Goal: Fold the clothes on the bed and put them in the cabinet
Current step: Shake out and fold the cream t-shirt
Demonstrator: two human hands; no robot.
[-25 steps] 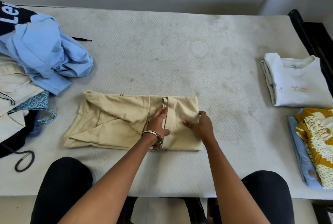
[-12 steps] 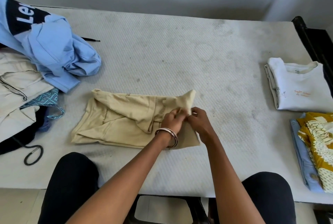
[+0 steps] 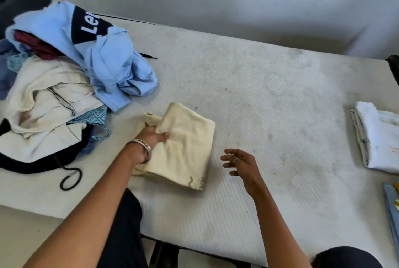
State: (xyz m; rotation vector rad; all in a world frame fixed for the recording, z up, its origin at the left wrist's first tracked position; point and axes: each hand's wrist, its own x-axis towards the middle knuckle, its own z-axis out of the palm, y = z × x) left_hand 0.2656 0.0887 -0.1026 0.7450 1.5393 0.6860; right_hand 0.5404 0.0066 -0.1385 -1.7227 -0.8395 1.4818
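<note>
- Pile (image 3: 49,103) of unfolded clothes lies on the bed (image 3: 269,116), left of the left hand; a blue top (image 3: 112,60) is on it, a cream garment (image 3: 43,105) below.
- Left hand (image 3: 154,137), bangle (image 3: 141,149) at the wrist, grasps the left edge of the folded beige cloth (image 3: 183,149), fingers tucked into the fabric.
- Beige cloth lies on the bed between the two hands.
- Right hand (image 3: 239,165) hovers just right of the cloth, released, fingers spread, holding nothing.
- White folded shirt (image 3: 375,136) lies well to the right of the right hand, at the bed's edge.
</note>
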